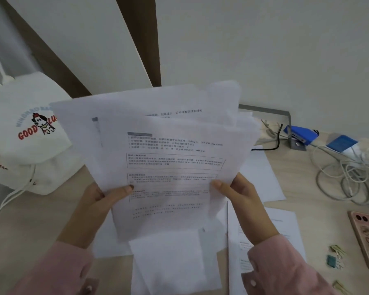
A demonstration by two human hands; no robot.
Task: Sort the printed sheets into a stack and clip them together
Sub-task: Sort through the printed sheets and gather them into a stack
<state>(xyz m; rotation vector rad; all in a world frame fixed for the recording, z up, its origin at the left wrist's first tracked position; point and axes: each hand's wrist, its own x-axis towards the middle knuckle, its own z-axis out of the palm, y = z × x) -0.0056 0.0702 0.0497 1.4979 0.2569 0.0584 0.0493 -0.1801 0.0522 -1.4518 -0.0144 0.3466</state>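
Both raised | left hand, right hand pinch fanned sheets

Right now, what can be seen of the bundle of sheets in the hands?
The bundle of sheets is several white printed pages, fanned unevenly so top edges do not line up. The front page shows a grey heading bar, lines of small black text and two boxed paragraphs, too blurred to read. It is held above the table, facing the camera. The left hand pinches its lower left edge, the right hand its lower right edge, thumbs on the front. No clip shows on it.
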